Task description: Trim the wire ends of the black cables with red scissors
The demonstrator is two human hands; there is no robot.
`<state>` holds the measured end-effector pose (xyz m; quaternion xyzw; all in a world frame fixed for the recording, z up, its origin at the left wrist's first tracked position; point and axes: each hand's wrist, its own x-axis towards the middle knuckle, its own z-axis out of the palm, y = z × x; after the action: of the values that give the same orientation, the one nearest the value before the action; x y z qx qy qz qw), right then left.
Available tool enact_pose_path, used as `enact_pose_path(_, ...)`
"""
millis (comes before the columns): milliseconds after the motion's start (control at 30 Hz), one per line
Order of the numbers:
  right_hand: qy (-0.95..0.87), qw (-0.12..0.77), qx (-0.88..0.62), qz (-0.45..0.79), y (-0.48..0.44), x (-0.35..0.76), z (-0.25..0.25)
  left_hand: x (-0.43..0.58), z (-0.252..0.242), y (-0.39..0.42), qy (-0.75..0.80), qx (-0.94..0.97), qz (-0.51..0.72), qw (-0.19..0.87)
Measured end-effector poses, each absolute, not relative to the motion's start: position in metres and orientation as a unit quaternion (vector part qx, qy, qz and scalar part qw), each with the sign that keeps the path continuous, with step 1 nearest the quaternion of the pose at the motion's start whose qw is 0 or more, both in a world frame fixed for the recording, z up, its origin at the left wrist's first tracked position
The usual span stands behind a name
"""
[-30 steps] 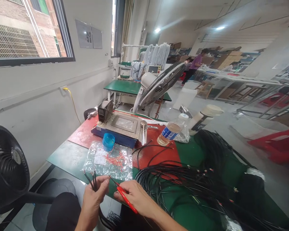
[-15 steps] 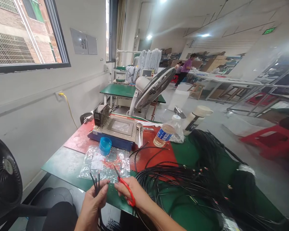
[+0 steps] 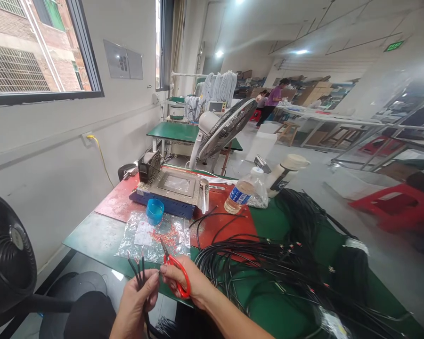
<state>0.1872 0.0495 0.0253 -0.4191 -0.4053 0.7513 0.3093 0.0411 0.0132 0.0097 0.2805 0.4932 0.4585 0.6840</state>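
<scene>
Several black cables (image 3: pixel 138 272) stand upright in my left hand (image 3: pixel 137 296), which is closed around them; their cut ends show small reddish wires at the top. My right hand (image 3: pixel 187 278) is closed on red-handled scissors (image 3: pixel 184 274), their blades pointing up and away over the table. The fingertips of both hands meet or nearly meet, and what lies between them is too small to make out. Just beyond the blades, tiny red and white bits (image 3: pixel 166 235) are scattered on a clear plastic bag (image 3: pixel 129 238). A blue round container (image 3: pixel 155 212) stands on that bag.
Behind the bag sits a flat heating device (image 3: pixel 173 188) with a small black fan (image 3: pixel 149 168). A bottle of pale liquid (image 3: pixel 238 197) and a cream flask (image 3: pixel 286 174) stand to the right. Black cables (image 3: pixel 254 254) cover the table's right side. A large fan (image 3: pixel 7 249) is at far left.
My right hand and the scissors have moved left, until the fingertips meet or nearly meet those of my left hand. The cable ends in my left hand have spread and tilted slightly left.
</scene>
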Motion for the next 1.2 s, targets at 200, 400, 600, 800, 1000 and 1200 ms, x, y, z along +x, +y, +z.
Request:
enact_pose_path(200,-0.387,0.293,-0.404,0.775,0.045,0.188,0.023,0.042,0.011,0.011,0.475,0.293,0.457,0.693)
enact_pose_path(400,-0.275,0.211,-0.384,0.856,0.046,0.187,0.028,0.042,0.015,0.009,0.432,0.318,0.458,0.709)
enact_pose_path(600,-0.288,0.236,-0.388,0.843,0.045,0.185,0.024,0.042,0.014,0.011,0.406,0.301,0.460,0.730)
enact_pose_path(800,-0.311,0.230,-0.412,0.825,0.045,0.185,0.025,0.041,0.015,0.010,0.410,0.290,0.450,0.738)
enact_pose_path(1000,-0.312,0.215,-0.418,0.826,0.046,0.184,0.027,0.037,0.011,0.009,0.434,0.295,0.436,0.731)
enact_pose_path(1200,-0.261,0.224,-0.403,0.848,0.043,0.183,0.024,0.036,0.003,0.009,0.416,0.334,0.444,0.720)
